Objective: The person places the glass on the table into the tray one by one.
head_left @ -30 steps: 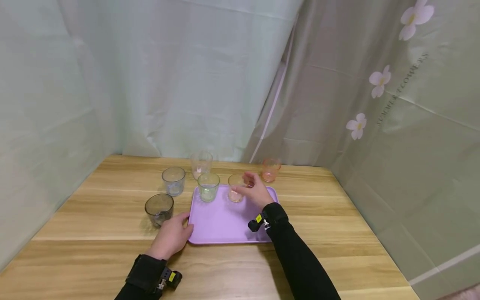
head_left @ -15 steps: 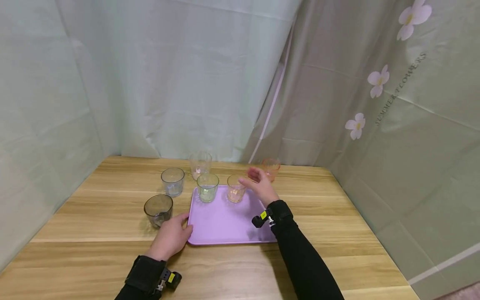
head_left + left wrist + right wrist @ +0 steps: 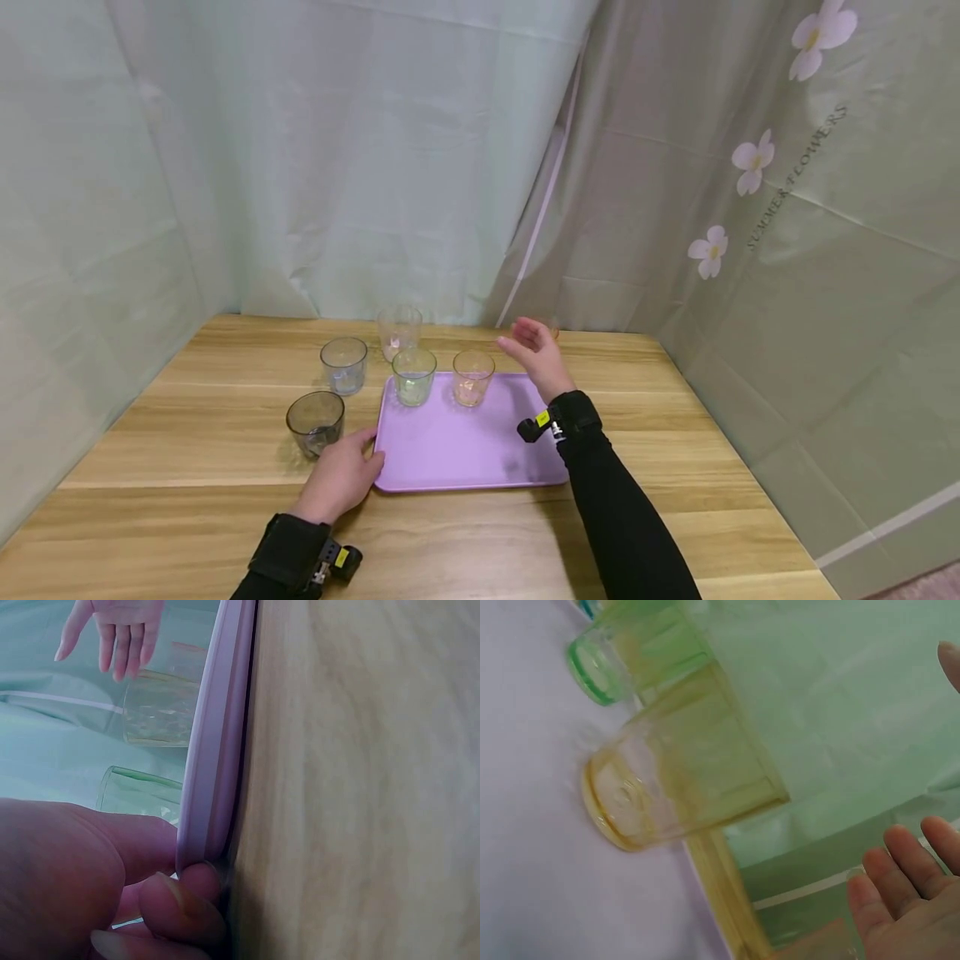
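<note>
My left hand (image 3: 341, 479) pinches the left edge of a lilac tray (image 3: 457, 454), thumb and fingertips at its rim in the left wrist view. On the tray's far part stand a green glass (image 3: 414, 387) and a yellow glass (image 3: 472, 390), both upright and a little apart. My right hand (image 3: 542, 360) is over the tray's far right corner, fingers spread and holding nothing. Behind that hand is an orange glass (image 3: 821, 946), almost wholly hidden in the head view.
Left of the tray stand a dark grey glass (image 3: 316, 423), close to my left hand, and a bluish glass (image 3: 344, 367). A clear glass (image 3: 399, 332) stands behind the green one. A curtain (image 3: 420, 167) hangs along the back edge of the wooden table (image 3: 187, 417).
My right hand has left the yellow glass and moved right and away from me, until it covers the orange glass. The left hand stays at the tray's edge.
</note>
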Available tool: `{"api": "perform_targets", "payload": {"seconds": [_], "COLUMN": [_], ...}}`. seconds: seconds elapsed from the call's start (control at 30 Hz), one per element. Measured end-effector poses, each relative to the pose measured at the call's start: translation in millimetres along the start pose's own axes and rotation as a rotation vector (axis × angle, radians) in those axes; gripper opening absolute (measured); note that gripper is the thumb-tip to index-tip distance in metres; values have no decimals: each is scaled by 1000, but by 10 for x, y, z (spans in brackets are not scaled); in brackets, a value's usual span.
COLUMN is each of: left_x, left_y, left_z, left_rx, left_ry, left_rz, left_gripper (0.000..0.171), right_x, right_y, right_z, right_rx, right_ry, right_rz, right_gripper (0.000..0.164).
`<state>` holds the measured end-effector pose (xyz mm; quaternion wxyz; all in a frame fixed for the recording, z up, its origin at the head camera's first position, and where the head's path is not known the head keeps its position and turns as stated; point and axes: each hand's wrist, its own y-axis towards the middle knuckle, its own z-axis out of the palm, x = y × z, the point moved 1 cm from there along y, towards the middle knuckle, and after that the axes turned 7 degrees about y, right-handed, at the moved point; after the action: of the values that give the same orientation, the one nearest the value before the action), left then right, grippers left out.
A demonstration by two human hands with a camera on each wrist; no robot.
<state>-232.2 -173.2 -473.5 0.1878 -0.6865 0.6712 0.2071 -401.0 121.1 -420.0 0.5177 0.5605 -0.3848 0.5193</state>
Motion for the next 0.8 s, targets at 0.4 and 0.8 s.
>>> {"api": "perform_targets", "payload": {"seconds": [0.4, 0.8], "left_x": [36, 31], "left_y": [21, 36], "left_z": [32, 29], "left_rx": [-7, 2], "left_ry": [-2, 13], "left_rz": [-11, -2], "left_gripper": [51, 52], "right_x": [114, 156], "right_y": [1, 45], "right_z": [-227, -491], "right_rx": [-39, -119], "right_ry": [3, 7], "right_rz": [-17, -46], "right_gripper": [71, 74]}}
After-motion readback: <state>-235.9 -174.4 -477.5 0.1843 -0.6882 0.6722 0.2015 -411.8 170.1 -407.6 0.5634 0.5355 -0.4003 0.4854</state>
